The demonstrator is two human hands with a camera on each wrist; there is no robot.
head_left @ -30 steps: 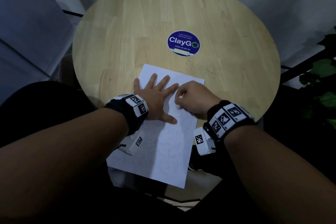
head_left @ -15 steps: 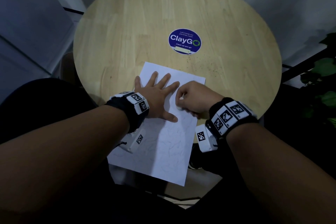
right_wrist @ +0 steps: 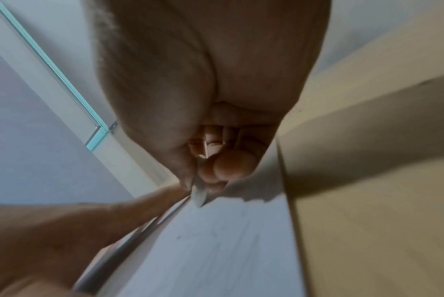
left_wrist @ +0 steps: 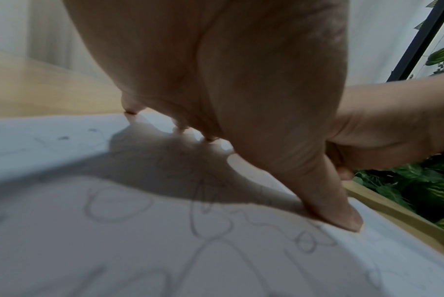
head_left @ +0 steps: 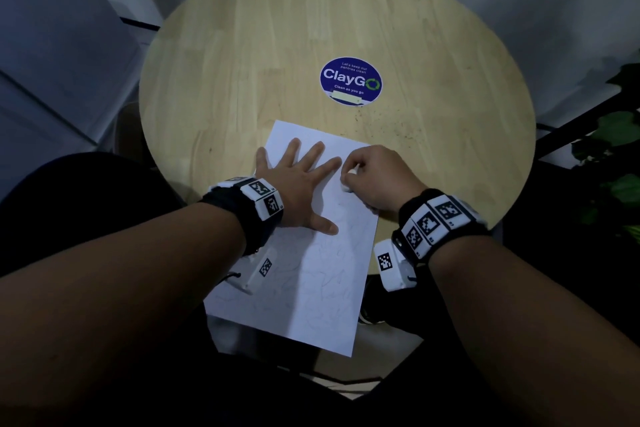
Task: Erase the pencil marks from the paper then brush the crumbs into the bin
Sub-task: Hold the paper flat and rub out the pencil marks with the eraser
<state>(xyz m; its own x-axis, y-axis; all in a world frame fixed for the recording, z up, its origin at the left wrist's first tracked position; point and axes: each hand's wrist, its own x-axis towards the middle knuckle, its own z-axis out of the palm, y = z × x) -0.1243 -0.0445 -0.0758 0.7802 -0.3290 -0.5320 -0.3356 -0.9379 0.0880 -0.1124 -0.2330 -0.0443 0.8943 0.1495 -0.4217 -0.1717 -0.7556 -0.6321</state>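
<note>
A white sheet of paper (head_left: 311, 288) with faint pencil scribbles lies on the round wooden table (head_left: 277, 45), its near end hanging over the table's edge. My left hand (head_left: 298, 180) lies flat on the paper's upper part, fingers spread and pressing it down. My right hand (head_left: 374, 177) is curled just right of it and pinches a small white eraser (head_left: 346, 185) against the paper. In the left wrist view the scribbles (left_wrist: 210, 217) show under the palm, thumb (left_wrist: 337, 213) pressed on the sheet. The right wrist view shows curled fingers (right_wrist: 228, 164) over the paper (right_wrist: 215, 251).
A blue round ClayGo sticker (head_left: 350, 80) is stuck at the table's middle. Dark crumbs (head_left: 398, 121) are scattered on the wood right of the sticker. Green plant leaves (head_left: 616, 135) stand at the right. No bin is in view.
The right hand has shifted slightly on the paper's upper right part with the eraser. The left hand has stayed flat on the sheet.
</note>
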